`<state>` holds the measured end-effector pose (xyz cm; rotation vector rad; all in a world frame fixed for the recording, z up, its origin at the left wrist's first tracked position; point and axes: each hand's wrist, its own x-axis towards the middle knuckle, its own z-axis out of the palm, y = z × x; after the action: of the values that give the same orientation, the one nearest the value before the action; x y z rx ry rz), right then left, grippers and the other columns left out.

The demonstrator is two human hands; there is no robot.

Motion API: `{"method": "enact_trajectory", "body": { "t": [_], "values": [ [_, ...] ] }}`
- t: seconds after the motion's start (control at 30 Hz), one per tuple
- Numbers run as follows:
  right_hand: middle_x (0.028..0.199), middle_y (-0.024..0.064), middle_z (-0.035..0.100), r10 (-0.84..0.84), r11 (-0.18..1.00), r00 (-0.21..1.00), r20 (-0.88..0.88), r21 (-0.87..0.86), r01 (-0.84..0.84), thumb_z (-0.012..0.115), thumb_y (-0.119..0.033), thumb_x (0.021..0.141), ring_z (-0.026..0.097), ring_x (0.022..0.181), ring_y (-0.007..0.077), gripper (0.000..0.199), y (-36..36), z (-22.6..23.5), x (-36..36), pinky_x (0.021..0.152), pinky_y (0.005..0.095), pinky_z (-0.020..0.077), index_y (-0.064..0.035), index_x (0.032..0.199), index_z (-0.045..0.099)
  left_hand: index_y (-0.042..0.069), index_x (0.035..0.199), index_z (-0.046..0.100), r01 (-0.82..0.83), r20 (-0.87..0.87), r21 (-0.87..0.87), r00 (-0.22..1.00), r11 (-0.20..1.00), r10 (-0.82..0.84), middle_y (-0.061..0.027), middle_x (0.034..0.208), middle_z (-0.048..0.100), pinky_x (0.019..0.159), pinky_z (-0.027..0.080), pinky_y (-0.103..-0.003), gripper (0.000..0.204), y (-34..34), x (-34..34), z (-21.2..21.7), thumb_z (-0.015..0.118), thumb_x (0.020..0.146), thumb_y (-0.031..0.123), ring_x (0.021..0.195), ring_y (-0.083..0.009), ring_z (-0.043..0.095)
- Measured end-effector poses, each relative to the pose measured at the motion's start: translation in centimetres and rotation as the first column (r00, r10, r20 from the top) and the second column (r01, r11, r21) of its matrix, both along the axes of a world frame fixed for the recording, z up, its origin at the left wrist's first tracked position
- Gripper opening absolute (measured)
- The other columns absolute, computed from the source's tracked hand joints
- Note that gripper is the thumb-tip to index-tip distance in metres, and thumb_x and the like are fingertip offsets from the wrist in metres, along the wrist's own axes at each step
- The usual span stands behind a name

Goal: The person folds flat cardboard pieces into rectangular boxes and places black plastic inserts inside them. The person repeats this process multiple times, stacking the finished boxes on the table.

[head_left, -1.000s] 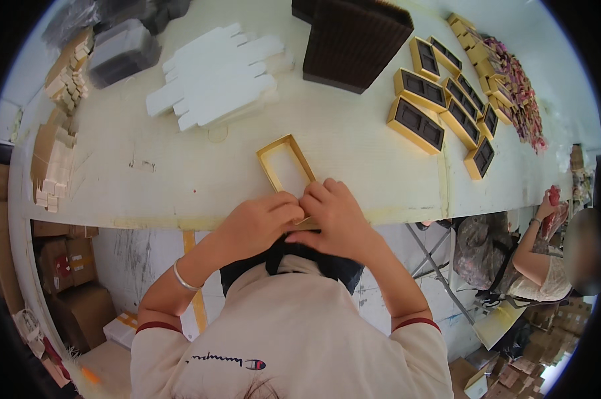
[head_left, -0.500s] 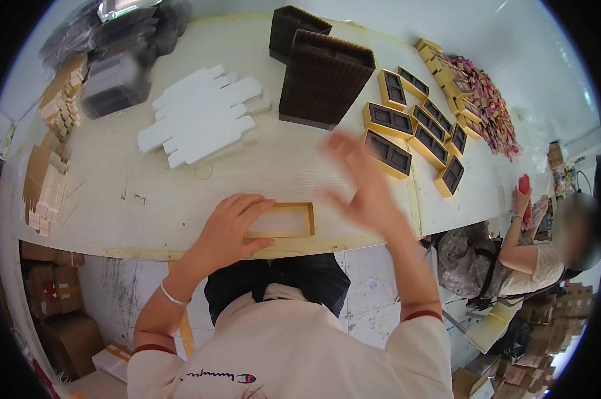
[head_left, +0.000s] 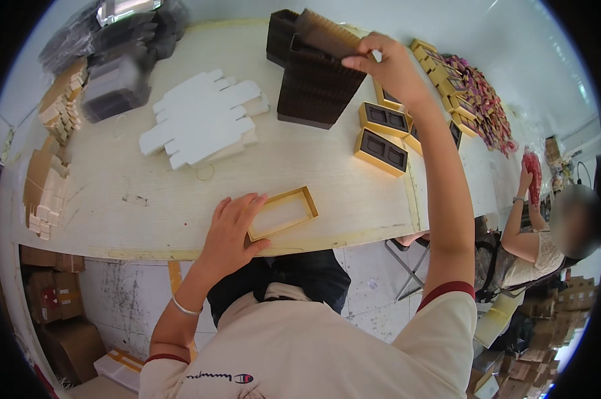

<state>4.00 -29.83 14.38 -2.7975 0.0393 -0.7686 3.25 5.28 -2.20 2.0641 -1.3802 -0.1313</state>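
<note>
An open gold-rimmed box [head_left: 284,232] with a pale inside rests near the table's front edge. My left hand [head_left: 233,226] grips its left end, with the thumb on the near side and the fingers on the far side. Farther back stands a tall stack of dark brown plastic trays [head_left: 320,86]. At its top my right hand [head_left: 392,65] pinches the right end of a brown plastic tray [head_left: 326,33], which is tilted up above the stack. Whether it is one tray or several nested together, I cannot tell.
Several gold boxes with dark inserts [head_left: 382,151] lie right of the stack, partly behind my right forearm. White flat cartons [head_left: 197,120] lie left of it. Folded gold card [head_left: 44,179] lines the left edge. A person [head_left: 526,256] at far right handles something red.
My right hand has moved up and back to the tray stack and taken hold of a tray. The gold box has turned slightly, its right end now farther from me.
</note>
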Motion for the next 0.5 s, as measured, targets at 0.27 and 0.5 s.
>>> {"method": "enact_trajectory", "body": {
  "t": [0.27, 0.5],
  "values": [
    [0.092, -0.0030, 0.056, 0.468, 0.562, 0.854, -0.228, 0.823, -0.088, 0.059, -0.031, 0.094, 0.051, 0.087, 0.0082, 0.030, 7.6, 0.0, -9.3, 0.076, 0.0238, 0.0434, -0.0033, 0.105, 0.060, 0.007, 0.146, 0.025, -0.106, -0.067, -0.345, 0.994, 0.933, 0.088, -0.0190, 0.148, 0.031, 0.102, 0.037, -0.044, 0.105, 0.5, 0.6, 3.9, 0.084, 0.064, 0.036, 0.111, -0.0281, 0.050],
    [0.101, 0.0038, 0.058, 0.713, -0.022, 0.661, -0.233, 0.935, 0.354, 0.061, -0.043, 0.091, 0.053, 0.090, 0.0122, 0.045, 9.7, -10.8, -9.3, 0.079, 0.0237, 0.0449, -0.0068, 0.118, 0.059, 0.009, 0.127, 0.055, 0.109, -0.159, -0.234, 0.976, 0.966, -0.149, -0.0113, 0.116, 0.058, 0.074, 0.051, -0.032, 0.067, -0.8, 0.5, 5.4, 0.081, 0.065, 0.010, 0.088, -0.0262, 0.060]
  ]
}}
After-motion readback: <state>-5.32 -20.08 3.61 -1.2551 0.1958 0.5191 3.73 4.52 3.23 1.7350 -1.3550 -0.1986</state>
